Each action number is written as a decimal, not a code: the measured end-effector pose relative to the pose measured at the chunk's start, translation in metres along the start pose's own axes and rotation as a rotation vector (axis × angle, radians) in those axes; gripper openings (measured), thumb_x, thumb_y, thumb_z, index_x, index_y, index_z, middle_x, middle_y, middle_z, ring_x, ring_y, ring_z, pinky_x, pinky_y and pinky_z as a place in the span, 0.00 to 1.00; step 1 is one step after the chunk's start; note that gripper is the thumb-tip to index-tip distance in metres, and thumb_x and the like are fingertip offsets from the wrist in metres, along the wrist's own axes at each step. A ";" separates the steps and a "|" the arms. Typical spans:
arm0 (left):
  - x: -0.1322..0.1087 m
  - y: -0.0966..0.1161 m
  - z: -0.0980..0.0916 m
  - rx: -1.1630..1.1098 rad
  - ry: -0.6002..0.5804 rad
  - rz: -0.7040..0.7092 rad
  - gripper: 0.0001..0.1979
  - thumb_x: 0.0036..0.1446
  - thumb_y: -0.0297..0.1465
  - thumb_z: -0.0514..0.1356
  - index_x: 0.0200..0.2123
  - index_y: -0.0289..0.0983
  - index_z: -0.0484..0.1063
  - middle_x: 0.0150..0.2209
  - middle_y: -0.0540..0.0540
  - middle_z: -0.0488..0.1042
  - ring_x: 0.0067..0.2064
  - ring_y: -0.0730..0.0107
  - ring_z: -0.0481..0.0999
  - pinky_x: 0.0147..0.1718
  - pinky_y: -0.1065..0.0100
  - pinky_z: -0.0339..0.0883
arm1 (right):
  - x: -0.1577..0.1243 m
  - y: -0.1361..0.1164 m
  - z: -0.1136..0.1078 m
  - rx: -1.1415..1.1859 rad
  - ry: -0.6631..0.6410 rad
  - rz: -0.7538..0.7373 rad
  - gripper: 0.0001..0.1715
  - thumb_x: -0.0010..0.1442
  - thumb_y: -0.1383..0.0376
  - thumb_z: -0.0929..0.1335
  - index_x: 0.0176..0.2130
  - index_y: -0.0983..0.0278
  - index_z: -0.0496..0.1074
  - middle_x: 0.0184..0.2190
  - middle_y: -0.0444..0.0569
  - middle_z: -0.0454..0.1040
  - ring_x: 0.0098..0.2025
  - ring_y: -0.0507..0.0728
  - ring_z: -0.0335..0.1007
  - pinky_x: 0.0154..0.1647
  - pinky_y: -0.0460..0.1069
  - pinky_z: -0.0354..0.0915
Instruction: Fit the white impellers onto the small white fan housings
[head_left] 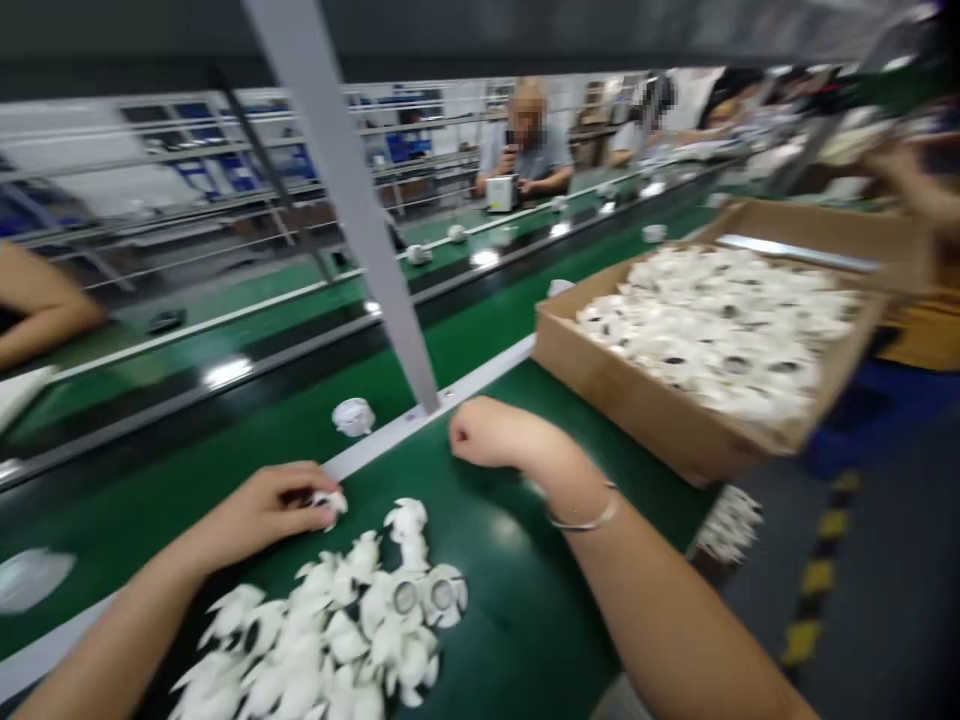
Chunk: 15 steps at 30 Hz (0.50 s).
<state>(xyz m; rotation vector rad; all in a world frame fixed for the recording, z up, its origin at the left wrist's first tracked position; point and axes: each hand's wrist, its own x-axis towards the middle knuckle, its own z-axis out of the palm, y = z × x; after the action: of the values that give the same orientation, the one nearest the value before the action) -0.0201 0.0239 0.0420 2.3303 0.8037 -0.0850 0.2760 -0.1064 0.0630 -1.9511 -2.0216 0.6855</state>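
My left hand (274,512) pinches a small white plastic part (330,503) between thumb and fingers, at the edge of the green work surface. Just below it lies a loose pile of similar white plastic parts (304,640) with curved, fin-like edges, some showing round dark openings. My right hand (491,435), a bangle on its wrist, is curled into a fist over the green surface near the foot of the grey post. Whatever it may hold is hidden. On the belt beyond the rail sits a round white piece (353,416), apart from both hands.
A cardboard box (622,400) full of white parts stands at the right. The slanting grey post (360,190) rises from the white rail. Behind it runs a green conveyor belt (172,450). People sit at work across the line, and a forearm (45,300) shows at far left.
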 end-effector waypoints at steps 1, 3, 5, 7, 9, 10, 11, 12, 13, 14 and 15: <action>0.002 -0.006 -0.001 -0.030 0.002 -0.004 0.22 0.53 0.51 0.64 0.39 0.38 0.80 0.38 0.48 0.77 0.33 0.72 0.70 0.32 0.73 0.62 | 0.001 0.005 0.002 0.017 -0.034 0.014 0.14 0.50 0.77 0.65 0.17 0.64 0.68 0.17 0.47 0.70 0.18 0.52 0.64 0.22 0.47 0.60; 0.007 -0.016 0.000 -0.066 0.029 0.005 0.22 0.52 0.50 0.65 0.39 0.38 0.80 0.36 0.47 0.75 0.30 0.74 0.67 0.28 0.73 0.59 | 0.002 0.011 0.006 0.041 -0.081 0.033 0.13 0.50 0.76 0.64 0.19 0.63 0.69 0.16 0.45 0.70 0.15 0.50 0.61 0.18 0.46 0.56; 0.010 -0.023 0.001 -0.088 0.050 0.016 0.21 0.51 0.48 0.67 0.39 0.38 0.80 0.33 0.49 0.73 0.28 0.77 0.64 0.27 0.73 0.56 | 0.001 0.011 0.010 0.060 -0.102 0.058 0.12 0.51 0.75 0.64 0.21 0.63 0.71 0.18 0.44 0.72 0.15 0.49 0.61 0.17 0.45 0.55; 0.011 -0.027 0.004 -0.107 0.063 0.030 0.21 0.49 0.48 0.68 0.39 0.38 0.81 0.31 0.50 0.72 0.27 0.78 0.62 0.26 0.73 0.55 | -0.001 0.009 0.012 0.079 -0.123 0.110 0.12 0.50 0.74 0.64 0.22 0.62 0.72 0.19 0.44 0.73 0.16 0.49 0.62 0.18 0.45 0.55; 0.010 -0.029 0.006 -0.132 0.068 0.048 0.21 0.48 0.48 0.69 0.39 0.38 0.81 0.31 0.50 0.72 0.27 0.78 0.62 0.26 0.74 0.55 | -0.005 0.011 0.015 0.071 -0.140 0.180 0.11 0.49 0.74 0.66 0.19 0.62 0.71 0.17 0.44 0.71 0.16 0.50 0.61 0.19 0.46 0.55; 0.010 -0.029 0.006 -0.148 0.067 0.059 0.21 0.48 0.48 0.69 0.39 0.38 0.81 0.31 0.50 0.72 0.27 0.78 0.63 0.26 0.74 0.54 | -0.006 0.014 0.018 0.056 -0.140 0.206 0.12 0.49 0.73 0.66 0.18 0.62 0.70 0.16 0.44 0.69 0.16 0.50 0.61 0.19 0.46 0.55; 0.011 -0.030 0.006 -0.165 0.062 0.070 0.21 0.48 0.48 0.69 0.39 0.38 0.81 0.32 0.50 0.73 0.27 0.78 0.63 0.26 0.74 0.54 | -0.008 0.018 0.020 0.033 -0.136 0.223 0.13 0.49 0.72 0.67 0.16 0.62 0.69 0.15 0.44 0.68 0.15 0.49 0.60 0.19 0.47 0.54; 0.012 -0.032 0.006 -0.180 0.058 0.082 0.21 0.48 0.48 0.69 0.39 0.38 0.81 0.32 0.49 0.74 0.28 0.77 0.64 0.26 0.74 0.55 | -0.009 0.022 0.023 0.005 -0.128 0.236 0.14 0.49 0.71 0.68 0.15 0.62 0.68 0.14 0.44 0.66 0.15 0.49 0.59 0.19 0.47 0.53; 0.013 -0.033 0.006 -0.194 0.057 0.093 0.21 0.48 0.48 0.69 0.39 0.38 0.81 0.32 0.49 0.74 0.28 0.77 0.65 0.26 0.74 0.55 | -0.011 0.026 0.027 -0.024 -0.120 0.246 0.16 0.50 0.70 0.69 0.15 0.61 0.68 0.14 0.45 0.65 0.15 0.50 0.58 0.19 0.48 0.53; 0.014 -0.034 0.006 -0.208 0.061 0.103 0.22 0.47 0.48 0.70 0.39 0.38 0.81 0.32 0.49 0.75 0.29 0.77 0.66 0.27 0.74 0.56 | -0.012 0.028 0.031 -0.052 -0.108 0.257 0.17 0.51 0.69 0.71 0.14 0.61 0.68 0.14 0.46 0.66 0.15 0.50 0.59 0.19 0.48 0.54; 0.014 -0.035 0.006 -0.220 0.069 0.110 0.22 0.47 0.48 0.70 0.39 0.38 0.81 0.33 0.49 0.75 0.29 0.76 0.67 0.27 0.74 0.57 | -0.013 0.028 0.034 -0.073 -0.065 0.259 0.17 0.52 0.68 0.72 0.16 0.61 0.68 0.16 0.47 0.67 0.17 0.51 0.61 0.20 0.48 0.56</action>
<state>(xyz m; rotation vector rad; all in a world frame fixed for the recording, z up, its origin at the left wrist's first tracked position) -0.0281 0.0481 0.0142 2.1730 0.6803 0.1260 0.2849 -0.1254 0.0213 -2.2873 -1.8716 0.7490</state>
